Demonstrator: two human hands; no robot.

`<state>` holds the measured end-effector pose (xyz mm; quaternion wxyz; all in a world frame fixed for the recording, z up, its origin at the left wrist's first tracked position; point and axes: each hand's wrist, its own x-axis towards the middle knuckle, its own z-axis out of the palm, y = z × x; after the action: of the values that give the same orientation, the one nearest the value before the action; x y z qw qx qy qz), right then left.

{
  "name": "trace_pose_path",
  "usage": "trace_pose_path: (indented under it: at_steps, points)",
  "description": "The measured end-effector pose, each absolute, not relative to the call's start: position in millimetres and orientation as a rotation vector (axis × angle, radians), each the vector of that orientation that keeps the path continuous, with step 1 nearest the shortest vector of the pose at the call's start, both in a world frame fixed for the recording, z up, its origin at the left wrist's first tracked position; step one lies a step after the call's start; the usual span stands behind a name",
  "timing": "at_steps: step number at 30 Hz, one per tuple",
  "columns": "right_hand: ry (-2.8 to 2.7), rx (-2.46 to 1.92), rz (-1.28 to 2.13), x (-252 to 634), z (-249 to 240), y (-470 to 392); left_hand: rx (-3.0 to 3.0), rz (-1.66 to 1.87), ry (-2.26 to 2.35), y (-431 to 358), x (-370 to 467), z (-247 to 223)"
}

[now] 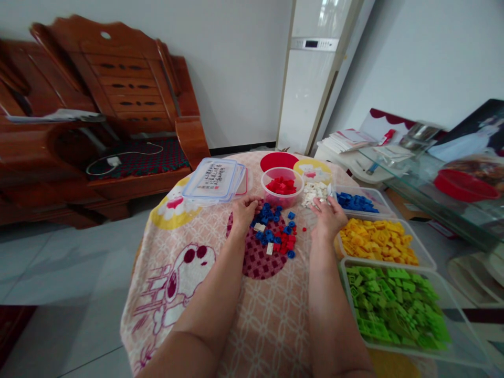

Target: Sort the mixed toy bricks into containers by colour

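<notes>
Mixed blue [268,212] and red building bricks [287,241] lie in a loose heap on the tablecloth, with a few white ones among them. At the heap's far left edge is my left hand [246,210], fingers curled together; whatever they hold is hidden. My right hand [328,215] is at the near edge of a pile of white bricks [313,193], its fingertips closed around a small white brick. Just beyond the heap stands a round clear tub [282,200] with red bricks [281,185] inside.
Clear boxes on the right hold blue [356,202], yellow [378,241] and green bricks [394,304]. Stacked lids [212,181] lie at the back left, near a red round lid [279,161]. A glass shelf [425,194] adjoins the table's right side; a wooden bench [129,100] stands behind left.
</notes>
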<state>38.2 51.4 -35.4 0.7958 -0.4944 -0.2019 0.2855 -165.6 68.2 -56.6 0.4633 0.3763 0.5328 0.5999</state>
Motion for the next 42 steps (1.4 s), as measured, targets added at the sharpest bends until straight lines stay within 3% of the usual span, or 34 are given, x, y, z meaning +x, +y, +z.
trace_pose_path:
  at_steps: [18, 26, 33, 42]
  points:
    - [-0.579, -1.019, 0.653, 38, -30, 54, 0.943, 1.467, 1.325, 67, -167, -56]
    - [-1.421, -1.313, 1.059, 9, -18, 26, 0.932, 1.467, 1.325, 69, -170, -59]
    - [-2.208, -1.595, 0.666, -27, -8, 15, 0.978, 1.462, 1.331, 70, -171, -58]
    - [-2.433, -1.726, 0.483, -33, -7, 11, 0.968, 1.448, 1.355, 70, -168, -57]
